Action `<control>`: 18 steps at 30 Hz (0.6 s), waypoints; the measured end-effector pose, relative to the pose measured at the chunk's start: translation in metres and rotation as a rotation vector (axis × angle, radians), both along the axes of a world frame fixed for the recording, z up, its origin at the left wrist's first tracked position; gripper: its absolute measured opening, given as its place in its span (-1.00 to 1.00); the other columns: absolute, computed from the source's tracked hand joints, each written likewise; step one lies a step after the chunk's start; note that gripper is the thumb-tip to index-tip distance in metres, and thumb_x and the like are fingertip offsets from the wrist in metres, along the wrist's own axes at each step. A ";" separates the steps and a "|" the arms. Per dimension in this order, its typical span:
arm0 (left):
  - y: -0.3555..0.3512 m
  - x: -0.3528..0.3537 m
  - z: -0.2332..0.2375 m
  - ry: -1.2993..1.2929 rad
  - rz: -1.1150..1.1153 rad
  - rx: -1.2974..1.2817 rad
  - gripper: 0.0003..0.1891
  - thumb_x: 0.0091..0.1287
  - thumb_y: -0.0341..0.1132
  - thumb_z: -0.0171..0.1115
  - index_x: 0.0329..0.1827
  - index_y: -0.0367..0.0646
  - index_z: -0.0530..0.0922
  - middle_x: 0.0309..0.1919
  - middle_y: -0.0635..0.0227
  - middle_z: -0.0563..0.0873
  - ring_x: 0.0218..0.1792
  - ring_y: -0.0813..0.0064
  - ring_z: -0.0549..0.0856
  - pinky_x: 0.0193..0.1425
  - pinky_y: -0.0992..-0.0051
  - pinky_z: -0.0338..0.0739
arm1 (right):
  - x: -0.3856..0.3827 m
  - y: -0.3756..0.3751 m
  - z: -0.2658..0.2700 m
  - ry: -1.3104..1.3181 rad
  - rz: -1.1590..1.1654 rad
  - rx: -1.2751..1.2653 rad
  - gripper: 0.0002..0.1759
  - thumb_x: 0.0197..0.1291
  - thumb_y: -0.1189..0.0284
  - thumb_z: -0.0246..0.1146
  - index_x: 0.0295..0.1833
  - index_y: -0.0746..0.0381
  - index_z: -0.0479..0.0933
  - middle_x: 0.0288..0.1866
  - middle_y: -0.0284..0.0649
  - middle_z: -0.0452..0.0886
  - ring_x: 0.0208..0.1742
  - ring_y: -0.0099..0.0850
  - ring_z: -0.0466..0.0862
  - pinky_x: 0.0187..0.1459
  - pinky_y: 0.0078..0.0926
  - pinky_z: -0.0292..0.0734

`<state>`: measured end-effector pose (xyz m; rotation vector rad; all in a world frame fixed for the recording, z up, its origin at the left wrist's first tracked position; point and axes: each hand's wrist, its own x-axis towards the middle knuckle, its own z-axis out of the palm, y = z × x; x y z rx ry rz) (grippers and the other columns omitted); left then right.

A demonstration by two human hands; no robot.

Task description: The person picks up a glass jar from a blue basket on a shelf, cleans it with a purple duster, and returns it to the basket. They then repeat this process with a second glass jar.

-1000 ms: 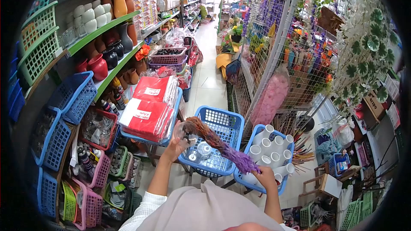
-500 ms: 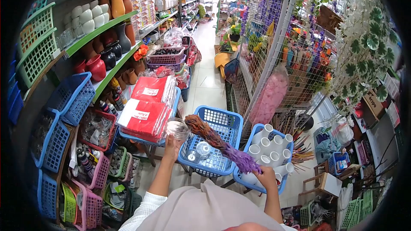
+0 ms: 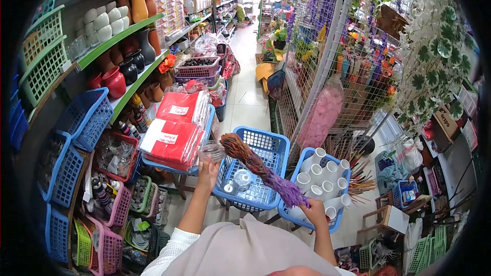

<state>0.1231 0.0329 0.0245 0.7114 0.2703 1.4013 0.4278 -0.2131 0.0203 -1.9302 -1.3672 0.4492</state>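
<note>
My left hand [image 3: 207, 173] is closed around a clear, round glass vase [image 3: 210, 150], held up between the red packets and the blue basket. In my right hand [image 3: 316, 211] is the purple end of a shaggy duster [image 3: 260, 169]. Its brown end points up and left, close beside the vase. Below the duster stands a blue plastic basket [image 3: 279, 145] with a few clear glass pieces [image 3: 242, 177] inside. A second blue basket [image 3: 349, 186], close to my right hand, holds several white vases [image 3: 317, 170].
Red and white packets [image 3: 171, 143] lie stacked on the left. Shelves hold pots and red vases [image 3: 114, 81]; baskets of small goods [image 3: 116, 202] sit below them. A wire rack [image 3: 327, 46] with artificial flowers stands right of the tiled aisle [image 3: 244, 79].
The vase and my left hand have shifted very slightly, and the right hand has moved a little left and up with the duster. The baskets stay in place.
</note>
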 end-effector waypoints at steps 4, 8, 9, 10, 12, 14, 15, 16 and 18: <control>0.003 -0.004 0.004 0.019 -0.034 -0.007 -0.23 0.30 -0.20 0.31 0.46 -0.12 0.06 0.33 0.14 0.37 0.34 0.23 0.41 0.49 0.25 0.24 | 0.006 -0.001 -0.006 0.002 0.031 -0.022 -0.68 0.09 0.22 0.36 -0.29 0.30 0.63 -0.55 0.06 0.56 -0.52 -0.03 0.58 -0.41 -0.21 0.44; 0.007 -0.003 -0.014 0.057 -0.015 0.025 -0.21 0.30 -0.19 0.32 0.49 -0.03 0.03 0.34 0.16 0.35 0.35 0.22 0.39 0.49 0.21 0.23 | 0.000 0.000 0.002 -0.011 -0.003 -0.009 -0.69 0.09 0.24 0.36 -0.27 0.30 0.63 -0.56 0.05 0.55 -0.53 -0.04 0.58 -0.42 -0.21 0.44; 0.008 -0.003 -0.016 0.021 -0.032 0.010 -0.20 0.29 -0.18 0.32 0.50 0.03 0.02 0.35 0.17 0.35 0.35 0.22 0.39 0.49 0.20 0.23 | 0.000 0.000 0.003 -0.002 -0.009 -0.030 -0.70 0.09 0.24 0.35 -0.27 0.29 0.64 -0.57 0.05 0.55 -0.53 -0.05 0.58 -0.42 -0.21 0.44; 0.009 -0.003 -0.018 -0.015 -0.050 -0.005 -0.19 0.29 -0.18 0.33 0.51 0.08 0.01 0.35 0.17 0.34 0.36 0.23 0.39 0.49 0.19 0.22 | 0.001 -0.001 -0.001 -0.002 -0.009 -0.031 -0.70 0.09 0.24 0.35 -0.27 0.29 0.64 -0.57 0.05 0.55 -0.53 -0.05 0.58 -0.42 -0.21 0.44; 0.012 -0.005 -0.021 -0.009 -0.045 -0.041 -0.18 0.28 -0.16 0.33 0.51 0.11 0.01 0.36 0.17 0.34 0.36 0.22 0.38 0.49 0.20 0.22 | 0.004 -0.003 -0.008 0.061 0.057 0.001 -0.69 0.09 0.22 0.36 -0.26 0.28 0.64 -0.57 0.03 0.55 -0.54 -0.06 0.57 -0.43 -0.23 0.44; 0.014 -0.008 -0.024 -0.006 -0.039 -0.079 -0.17 0.28 -0.15 0.34 0.52 0.14 0.00 0.36 0.17 0.33 0.36 0.22 0.38 0.49 0.21 0.22 | 0.003 -0.001 -0.009 0.055 0.040 0.006 -0.68 0.08 0.21 0.37 -0.26 0.28 0.64 -0.56 0.03 0.56 -0.54 -0.06 0.57 -0.43 -0.24 0.43; 0.016 -0.010 -0.026 -0.014 -0.074 -0.063 -0.16 0.28 -0.14 0.34 0.52 0.15 -0.01 0.37 0.17 0.33 0.37 0.23 0.38 0.49 0.21 0.23 | 0.001 0.000 -0.009 0.050 0.022 0.015 -0.67 0.08 0.20 0.38 -0.26 0.28 0.65 -0.56 0.03 0.56 -0.55 -0.07 0.56 -0.44 -0.25 0.43; 0.017 -0.010 -0.028 -0.023 -0.110 -0.046 -0.15 0.27 -0.12 0.35 0.52 0.17 -0.01 0.37 0.18 0.33 0.37 0.24 0.38 0.48 0.21 0.23 | 0.000 -0.001 -0.011 0.051 0.021 0.014 -0.67 0.08 0.20 0.38 -0.26 0.28 0.65 -0.56 0.03 0.56 -0.55 -0.07 0.56 -0.44 -0.25 0.43; 0.017 -0.009 -0.030 -0.047 -0.137 -0.063 -0.14 0.27 -0.11 0.35 0.52 0.15 -0.03 0.38 0.17 0.32 0.36 0.24 0.39 0.47 0.22 0.26 | -0.001 0.002 -0.014 -0.009 0.008 0.015 -0.67 0.09 0.20 0.38 -0.27 0.28 0.65 -0.56 0.02 0.56 -0.54 -0.07 0.58 -0.44 -0.26 0.43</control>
